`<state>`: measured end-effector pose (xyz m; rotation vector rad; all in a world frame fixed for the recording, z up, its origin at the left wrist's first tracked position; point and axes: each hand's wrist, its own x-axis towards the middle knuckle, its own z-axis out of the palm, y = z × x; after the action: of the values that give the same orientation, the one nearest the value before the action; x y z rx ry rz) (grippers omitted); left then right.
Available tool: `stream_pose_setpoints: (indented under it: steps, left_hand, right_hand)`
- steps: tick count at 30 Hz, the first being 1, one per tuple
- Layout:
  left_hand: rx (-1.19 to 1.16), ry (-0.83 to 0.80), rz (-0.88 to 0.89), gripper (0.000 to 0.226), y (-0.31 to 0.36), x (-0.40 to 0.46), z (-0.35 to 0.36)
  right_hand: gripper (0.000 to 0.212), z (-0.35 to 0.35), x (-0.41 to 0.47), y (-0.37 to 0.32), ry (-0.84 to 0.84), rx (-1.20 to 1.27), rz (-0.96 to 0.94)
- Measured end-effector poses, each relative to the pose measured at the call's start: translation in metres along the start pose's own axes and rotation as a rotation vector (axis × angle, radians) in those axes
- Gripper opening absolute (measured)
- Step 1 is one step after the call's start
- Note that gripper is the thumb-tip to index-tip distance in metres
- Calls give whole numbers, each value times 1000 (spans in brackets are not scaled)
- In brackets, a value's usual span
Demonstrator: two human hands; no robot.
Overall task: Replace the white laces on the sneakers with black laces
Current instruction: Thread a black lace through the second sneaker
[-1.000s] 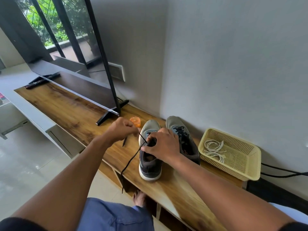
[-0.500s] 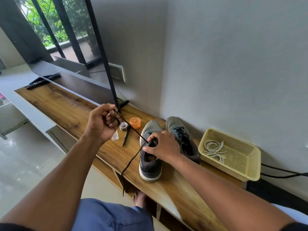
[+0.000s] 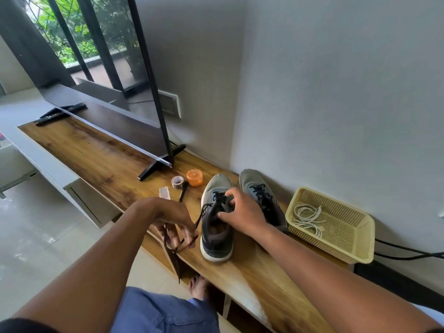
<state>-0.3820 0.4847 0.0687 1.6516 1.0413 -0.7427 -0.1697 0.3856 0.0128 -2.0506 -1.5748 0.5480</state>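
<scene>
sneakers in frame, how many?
2. Left sneaker sits near the shelf's front edge, under the right hand. Right sneaker stands beside it, next to the basket.

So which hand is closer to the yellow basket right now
The right hand. It rests on the near sneaker, with the second sneaker between it and the basket. The left hand is farther off, pinching the black lace on that sneaker's other side.
</scene>
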Motion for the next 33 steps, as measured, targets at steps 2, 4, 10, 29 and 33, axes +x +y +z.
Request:
stream_pose_setpoints:
  steps: [2, 4, 10, 29, 33]
  left_hand:
    - [73, 40, -25, 25, 0, 0, -1]
    - [103, 192, -52, 25, 0, 3, -3]
    - [132, 714, 79, 19, 13, 29, 1]
    - [-579, 1120, 344, 53, 9, -1, -28]
    - [-758, 1135, 725, 47, 35, -26, -27]
  right_hand:
    - [52, -1, 0, 0, 28, -32, -43]
    - [44, -2, 0, 0, 45, -54, -62]
    - [49, -3, 0, -2, 34, -58, -72]
    - [44, -9, -7, -4, 5, -122, 17]
    - [44, -28, -1, -37, 100, 48, -154]
